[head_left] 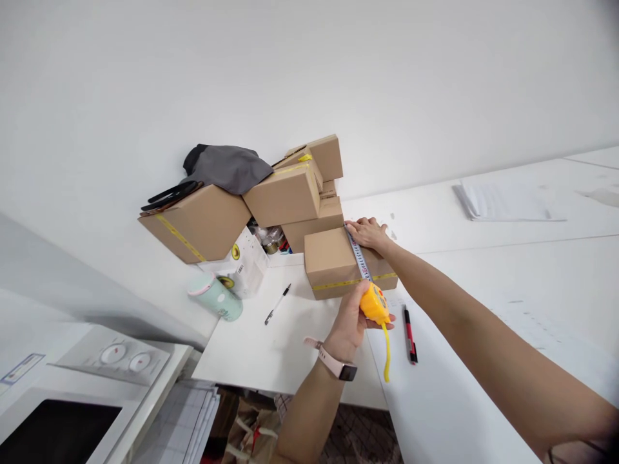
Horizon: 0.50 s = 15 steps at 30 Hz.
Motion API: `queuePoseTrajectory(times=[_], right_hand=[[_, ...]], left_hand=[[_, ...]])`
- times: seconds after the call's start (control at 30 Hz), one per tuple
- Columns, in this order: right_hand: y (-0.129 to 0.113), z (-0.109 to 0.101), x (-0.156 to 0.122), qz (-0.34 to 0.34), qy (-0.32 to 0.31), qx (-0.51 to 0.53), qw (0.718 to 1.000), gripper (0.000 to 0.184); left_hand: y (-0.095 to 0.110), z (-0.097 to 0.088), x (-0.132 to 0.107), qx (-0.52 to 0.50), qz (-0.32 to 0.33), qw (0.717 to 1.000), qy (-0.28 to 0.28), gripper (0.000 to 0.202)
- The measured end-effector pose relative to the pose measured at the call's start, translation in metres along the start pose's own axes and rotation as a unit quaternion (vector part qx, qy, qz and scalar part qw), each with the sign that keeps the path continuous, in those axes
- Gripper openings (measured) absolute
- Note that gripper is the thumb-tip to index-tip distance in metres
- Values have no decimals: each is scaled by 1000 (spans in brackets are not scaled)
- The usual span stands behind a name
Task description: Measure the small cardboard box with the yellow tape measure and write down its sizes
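A small cardboard box with a yellow tape band lies on the white table. My left hand is closed around a yellow tape measure at the box's near edge. Its white blade runs across the box top to the far edge. There my right hand presses the blade's end down with its fingers curled over it. A yellow strap hangs from the tape measure.
A red and black pen lies right of the box, a black pen to its left. Behind stand stacked cardboard boxes, a grey cloth, a mint green bottle and a white carton. Papers lie far right.
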State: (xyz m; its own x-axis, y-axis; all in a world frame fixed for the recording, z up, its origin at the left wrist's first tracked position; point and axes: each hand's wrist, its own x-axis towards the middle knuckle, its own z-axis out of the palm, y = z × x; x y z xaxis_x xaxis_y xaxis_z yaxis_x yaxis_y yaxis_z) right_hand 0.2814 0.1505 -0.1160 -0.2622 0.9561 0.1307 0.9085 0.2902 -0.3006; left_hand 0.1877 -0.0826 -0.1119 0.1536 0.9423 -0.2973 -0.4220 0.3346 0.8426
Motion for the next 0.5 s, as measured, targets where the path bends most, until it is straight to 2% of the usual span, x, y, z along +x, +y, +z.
queuePoseTrajectory(times=[0.2,0.33,0.5], right_hand=[[-3,6,3,7,21,-34,999,57],[-3,8,1,-28,52,-52,997,55],[-4,5,3,-38,29,-49,998,53]], left_hand=[[5,2,5,-15,-18,1000,3,63],[0,5,3,-33,-7,999,-7,63],[-7,4,0,-45,-7,999,-5,66]])
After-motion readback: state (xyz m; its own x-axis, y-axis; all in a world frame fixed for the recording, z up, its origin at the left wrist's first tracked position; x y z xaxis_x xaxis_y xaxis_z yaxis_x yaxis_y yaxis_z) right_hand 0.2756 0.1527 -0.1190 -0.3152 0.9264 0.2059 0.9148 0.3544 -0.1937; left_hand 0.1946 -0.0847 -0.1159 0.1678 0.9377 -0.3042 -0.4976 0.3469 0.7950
